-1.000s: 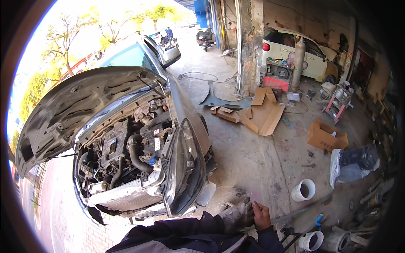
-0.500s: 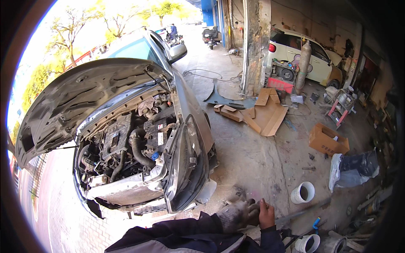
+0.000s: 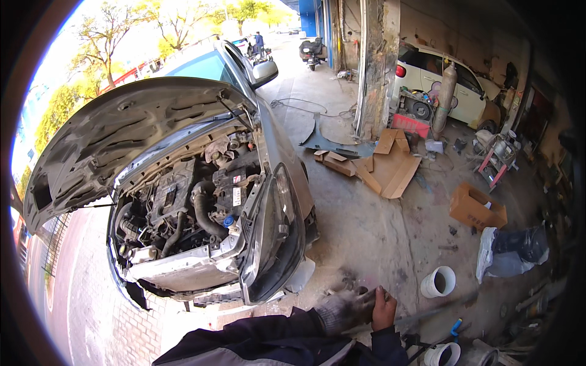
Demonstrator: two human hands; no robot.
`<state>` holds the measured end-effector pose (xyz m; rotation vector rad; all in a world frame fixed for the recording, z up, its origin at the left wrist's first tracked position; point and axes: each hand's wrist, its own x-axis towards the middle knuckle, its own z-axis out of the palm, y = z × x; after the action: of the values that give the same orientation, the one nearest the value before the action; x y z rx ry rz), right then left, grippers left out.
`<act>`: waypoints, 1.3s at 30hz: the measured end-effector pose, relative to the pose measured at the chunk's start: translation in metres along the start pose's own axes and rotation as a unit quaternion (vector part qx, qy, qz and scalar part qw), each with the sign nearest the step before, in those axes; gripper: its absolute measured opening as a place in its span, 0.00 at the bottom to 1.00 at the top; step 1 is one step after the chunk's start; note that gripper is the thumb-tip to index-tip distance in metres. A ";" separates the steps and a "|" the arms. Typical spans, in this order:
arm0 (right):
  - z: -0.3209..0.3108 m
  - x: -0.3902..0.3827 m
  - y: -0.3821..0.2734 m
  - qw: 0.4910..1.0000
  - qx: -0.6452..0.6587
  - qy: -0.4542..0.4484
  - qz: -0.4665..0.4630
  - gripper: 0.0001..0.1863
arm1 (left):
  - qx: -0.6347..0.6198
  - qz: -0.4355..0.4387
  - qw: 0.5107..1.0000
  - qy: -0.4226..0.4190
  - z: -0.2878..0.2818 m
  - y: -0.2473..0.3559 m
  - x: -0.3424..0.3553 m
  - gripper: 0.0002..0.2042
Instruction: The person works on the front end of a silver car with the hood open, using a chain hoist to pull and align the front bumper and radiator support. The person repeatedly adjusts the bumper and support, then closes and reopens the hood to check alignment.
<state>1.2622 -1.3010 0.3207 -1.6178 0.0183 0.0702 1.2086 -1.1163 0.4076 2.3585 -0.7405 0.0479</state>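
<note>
The concrete floor (image 3: 372, 232) lies open between the car (image 3: 201, 207) on the left and the clutter along the right wall. The car's hood (image 3: 122, 134) stands raised, its front panel off and the engine bay bare.

A white bucket (image 3: 437, 282) stands open on the floor to the right, dark inside. A brown cardboard box (image 3: 477, 208) sits farther off, and flattened cardboard (image 3: 390, 165) lies beyond it.

At the near edge, the left hand (image 3: 345, 308), in a grimy grey glove, meets the bare right hand (image 3: 383, 308). The right fingers curl around the gloved fingertips, perhaps gripping the glove (image 3: 336, 312); how tightly is unclear.
</note>
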 end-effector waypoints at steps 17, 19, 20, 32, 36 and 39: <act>0.026 -0.029 -0.008 0.988 -0.095 -0.118 0.009 0.25 | 0.125 -0.107 0.986 0.013 0.009 -0.022 -0.003 0.24; 0.018 -0.023 0.015 0.988 -0.131 -0.085 0.009 0.26 | 0.116 -0.077 0.990 0.016 0.005 -0.020 -0.003 0.24; 0.017 -0.017 0.029 0.991 -0.119 -0.056 0.013 0.26 | 0.119 -0.047 0.992 0.013 0.002 -0.019 -0.003 0.23; -0.031 0.026 0.024 0.979 0.146 0.040 0.136 0.28 | 0.034 -0.021 0.994 0.099 0.011 -0.020 -0.034 0.40; 0.009 0.002 -0.020 0.984 0.017 -0.166 0.057 0.22 | -0.001 -0.116 0.989 0.096 0.009 -0.024 -0.034 0.48; 0.037 -0.007 -0.036 0.967 -0.002 -0.252 0.042 0.20 | -0.035 -0.218 0.971 0.089 0.007 -0.034 -0.046 0.44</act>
<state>1.2557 -1.2628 0.3556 -1.5627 -0.3054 0.5458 1.1867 -1.0767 0.3719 2.3583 -0.1284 0.0417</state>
